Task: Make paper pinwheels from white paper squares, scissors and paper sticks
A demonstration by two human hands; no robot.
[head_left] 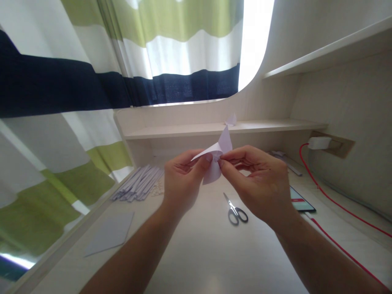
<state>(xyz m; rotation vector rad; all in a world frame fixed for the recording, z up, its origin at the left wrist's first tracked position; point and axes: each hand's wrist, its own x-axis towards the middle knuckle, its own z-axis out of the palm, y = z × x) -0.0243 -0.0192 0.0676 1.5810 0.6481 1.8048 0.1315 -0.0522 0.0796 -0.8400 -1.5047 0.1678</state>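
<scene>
A white paper pinwheel [226,142] is held up over the desk, its blades curved in toward the middle. My left hand [183,179] grips it from the left, thumb pressed near the centre. With thumb and fingertips closed, my right hand [260,179] pinches the centre, where a small pale bit shows between the fingers; I cannot make out what it is. Below the hands, black-handled scissors [235,213] lie on the desk, blades pointing away from me.
A pile of narrow paper strips or tubes [137,183] lies at the left, beside small pale pieces [157,188]. Nearer is square paper [110,233]. Another folded paper piece [231,120] sits on the shelf [183,131]. A tablet or phone [303,201] and red cable [332,241] are at the right.
</scene>
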